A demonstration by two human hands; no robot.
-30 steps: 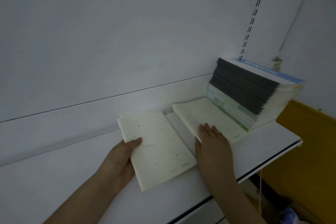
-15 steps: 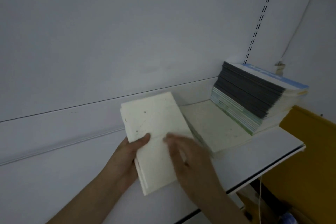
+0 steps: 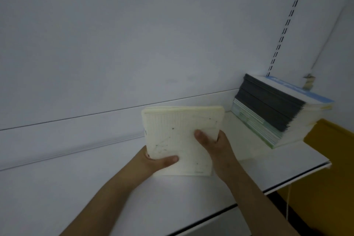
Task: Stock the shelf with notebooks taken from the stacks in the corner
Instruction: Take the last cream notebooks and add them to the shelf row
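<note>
A bundle of cream notebooks (image 3: pixel 178 136) stands tilted upright on its lower edge on the white shelf (image 3: pixel 268 170), cover facing me. My left hand (image 3: pixel 159 161) grips its lower left corner, thumb across the cover. My right hand (image 3: pixel 212 143) grips the right edge, thumb on the cover. A tall stack of notebooks (image 3: pixel 277 111) with dark and pale green spines and a blue-topped cover sits in the right corner. A low cream stack (image 3: pixel 231 140) lies between it and my right hand, mostly hidden.
The white back wall (image 3: pixel 134 44) rises behind the shelf, with a slotted upright rail (image 3: pixel 287 23) at the right. A yellow surface (image 3: pixel 329 159) lies below and right of the shelf edge. A small metal clip (image 3: pixel 308 82) sits behind the tall stack.
My right hand left the low stack and took the bundle's right edge. Both hands tipped the bundle from flat on the shelf up to standing, and it shifted right.
</note>
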